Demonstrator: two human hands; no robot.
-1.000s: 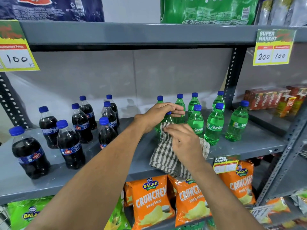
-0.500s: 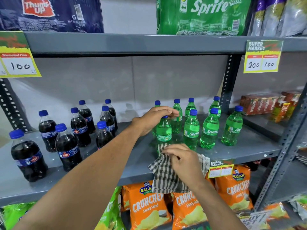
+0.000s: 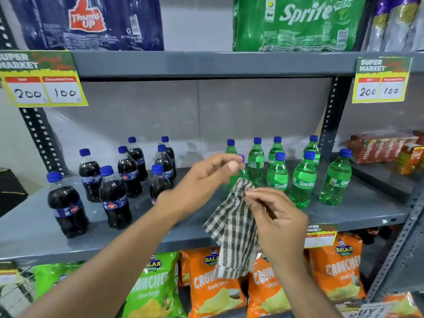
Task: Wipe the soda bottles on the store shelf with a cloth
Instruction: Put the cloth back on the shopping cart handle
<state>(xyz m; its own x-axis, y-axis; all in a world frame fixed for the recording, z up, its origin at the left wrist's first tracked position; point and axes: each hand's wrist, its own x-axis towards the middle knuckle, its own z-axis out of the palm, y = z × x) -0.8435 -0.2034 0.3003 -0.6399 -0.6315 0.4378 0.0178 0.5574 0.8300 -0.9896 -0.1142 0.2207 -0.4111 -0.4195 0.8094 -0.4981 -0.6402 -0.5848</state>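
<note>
The right hand (image 3: 278,222) pinches the checked cloth (image 3: 231,230) between thumb and fingers; the cloth hangs down past the front edge of the grey shelf (image 3: 34,232). The left hand (image 3: 202,182) is loosely open, holding nothing, with its fingertips just in front of the cap of the nearest green bottle (image 3: 241,174), which it partly hides. A second ago that hand was closed over this bottle's cap and the cloth was pressed against its body; now the hand has let go and the cloth has come away from it.

On the shelf stand eight dark cola bottles (image 3: 114,198) at the left and eight green Sprite bottles (image 3: 302,182) at the right, all upright with blue caps, the two groups apart. Farther right on the next shelf lie red cartons (image 3: 380,148).

Below, chip bags hang in a row: at least three orange bags (image 3: 337,269) and two green bags (image 3: 151,288); more may be hidden.

Above, the upper shelf carries a dark blue Thums Up multipack (image 3: 91,21) and a green Sprite multipack (image 3: 298,21). Two yellow price tags (image 3: 43,88) reading 200 and 100 hang on its edge, and a third, smaller tag (image 3: 320,235) sits on the front edge of the bottle shelf.
</note>
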